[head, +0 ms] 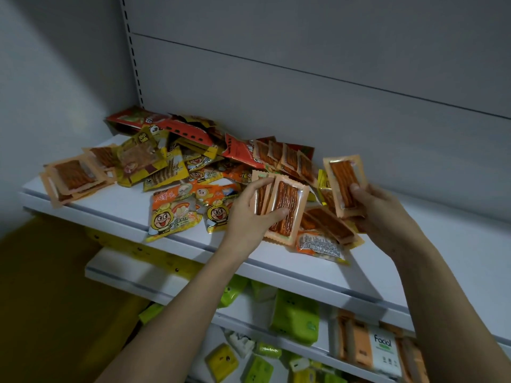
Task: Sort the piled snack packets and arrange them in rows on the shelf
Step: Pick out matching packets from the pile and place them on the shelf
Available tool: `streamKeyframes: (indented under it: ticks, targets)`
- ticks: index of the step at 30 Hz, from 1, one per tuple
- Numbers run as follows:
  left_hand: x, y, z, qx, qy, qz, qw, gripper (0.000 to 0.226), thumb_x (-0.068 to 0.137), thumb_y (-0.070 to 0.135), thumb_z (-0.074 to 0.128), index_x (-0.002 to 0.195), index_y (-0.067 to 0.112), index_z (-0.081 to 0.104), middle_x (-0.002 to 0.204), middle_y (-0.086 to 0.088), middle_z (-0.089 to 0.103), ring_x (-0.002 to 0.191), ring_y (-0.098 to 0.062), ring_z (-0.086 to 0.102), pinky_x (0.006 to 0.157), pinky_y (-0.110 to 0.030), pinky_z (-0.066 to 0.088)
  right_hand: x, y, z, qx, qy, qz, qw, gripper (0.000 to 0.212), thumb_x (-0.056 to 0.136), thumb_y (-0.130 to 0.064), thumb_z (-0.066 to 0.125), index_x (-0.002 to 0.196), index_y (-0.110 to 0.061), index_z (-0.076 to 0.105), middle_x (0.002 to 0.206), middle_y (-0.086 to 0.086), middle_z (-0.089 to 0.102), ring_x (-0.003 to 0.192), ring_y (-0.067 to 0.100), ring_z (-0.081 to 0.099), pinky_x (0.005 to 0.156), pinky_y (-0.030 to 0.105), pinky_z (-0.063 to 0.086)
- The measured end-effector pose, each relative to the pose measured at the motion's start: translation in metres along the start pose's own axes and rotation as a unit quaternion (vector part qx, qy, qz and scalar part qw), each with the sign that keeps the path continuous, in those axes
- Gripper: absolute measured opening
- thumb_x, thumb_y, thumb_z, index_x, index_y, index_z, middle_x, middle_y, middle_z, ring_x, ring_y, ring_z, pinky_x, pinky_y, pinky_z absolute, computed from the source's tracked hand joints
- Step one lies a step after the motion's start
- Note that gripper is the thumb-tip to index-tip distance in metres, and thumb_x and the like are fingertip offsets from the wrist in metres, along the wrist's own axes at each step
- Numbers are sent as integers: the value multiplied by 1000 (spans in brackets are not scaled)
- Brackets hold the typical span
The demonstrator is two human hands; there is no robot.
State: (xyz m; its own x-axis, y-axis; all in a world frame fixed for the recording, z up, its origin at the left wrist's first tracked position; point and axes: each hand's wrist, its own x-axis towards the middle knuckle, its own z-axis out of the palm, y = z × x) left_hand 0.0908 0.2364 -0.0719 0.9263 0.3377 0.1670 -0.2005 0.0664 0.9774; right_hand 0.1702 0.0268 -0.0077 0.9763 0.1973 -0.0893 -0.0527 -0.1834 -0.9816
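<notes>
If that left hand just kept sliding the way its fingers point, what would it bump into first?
The left hand grips clear packets of orange strips, fingers pointing right. Past those, it would probably meet the loose strip packets lying below the right hand, though depth is hard to judge.

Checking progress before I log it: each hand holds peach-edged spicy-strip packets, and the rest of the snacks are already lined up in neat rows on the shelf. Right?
Not quite. The left hand and right hand do hold strip packets, but the head view shows the other snacks still piled loosely on the shelf, not in rows.
</notes>
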Motion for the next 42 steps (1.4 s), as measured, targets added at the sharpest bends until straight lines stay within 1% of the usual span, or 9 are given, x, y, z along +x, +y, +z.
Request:
streamKeyframes:
  ticks: [4, 11, 15, 18, 21, 24, 32, 36, 42]
  targets:
    - [1, 0, -2, -10, 3, 8, 1000, 56, 80, 10, 82, 127, 29, 59, 125, 3, 64, 112, -11, 64, 81, -26, 60, -28, -2, 37, 76, -24, 25, 997, 18, 101, -16, 52, 110, -8, 65, 101, 10, 75, 94, 25, 73, 81, 41, 55]
    - [-2, 0, -1, -61, 29, 4, 998, 54, 82, 6, 80, 127, 29, 60, 128, 6, 64, 123, -10, 59, 100, -31, 54, -48, 18, 90, -119, 111, -61, 985, 11, 94, -19, 63, 104, -13, 66, 95, 4, 72, 89, 22, 70, 84, 50, 57]
    - [-11, 13, -1, -154, 41, -36, 987, 47, 90, 7, 72, 133, 19, 60, 123, 5, 68, 116, -9, 65, 88, -32, 59, -55, 1, 99, -64, 128, -84, 986, 17, 92, -18, 67, 106, -12, 59, 97, 5, 70, 90, 22, 70, 78, 43, 59]
    - [-16, 32, 6, -154, 29, -50, 986, 34, 99, 19, 61, 133, 23, 61, 126, 5, 67, 115, -12, 66, 93, -41, 58, -67, -13, 88, -12, 121, -86, 989, 20, 92, -16, 69, 110, -14, 60, 102, 2, 71, 90, 15, 72, 78, 33, 59]
    - [-37, 49, 24, -200, -6, -89, 976, 32, 104, 17, 51, 134, 24, 60, 128, -2, 68, 112, -17, 69, 90, -41, 59, -87, -8, 64, 34, 105, -73, 991, 10, 92, -13, 68, 101, -15, 64, 107, 10, 72, 93, 24, 73, 81, 40, 61]
    - [-72, 53, 54, -193, -54, -98, 975, 35, 105, 11, 49, 136, 23, 58, 126, -2, 69, 110, -17, 70, 87, -39, 60, -121, 12, 31, 88, 141, -41, 985, 21, 91, -11, 69, 110, -10, 61, 106, 14, 72, 91, 27, 74, 85, 49, 59]
    - [-178, 54, 185, -119, -161, -124, 972, 36, 99, 7, 59, 126, 29, 65, 128, -2, 66, 110, -21, 69, 83, -42, 62, -240, 63, -92, 112, 312, -36, 943, 23, 93, -14, 66, 112, -16, 52, 109, 2, 65, 82, 5, 71, 65, 23, 59]
    - [-237, 57, 262, -129, -195, -151, 961, 36, 97, 6, 62, 128, 25, 63, 124, -5, 69, 101, -23, 73, 75, -41, 63, -301, 75, -169, 63, 392, -52, 916, 24, 93, -15, 65, 112, -17, 50, 108, 0, 65, 94, 8, 68, 77, 30, 60]
    - [-310, 71, 357, -150, -255, -173, 940, 28, 103, 19, 55, 129, 25, 61, 124, -5, 68, 105, -19, 72, 78, -38, 63, -373, 84, -265, 66, 450, -50, 889, 23, 94, -14, 62, 109, -18, 45, 102, 2, 66, 87, 10, 70, 74, 32, 60]
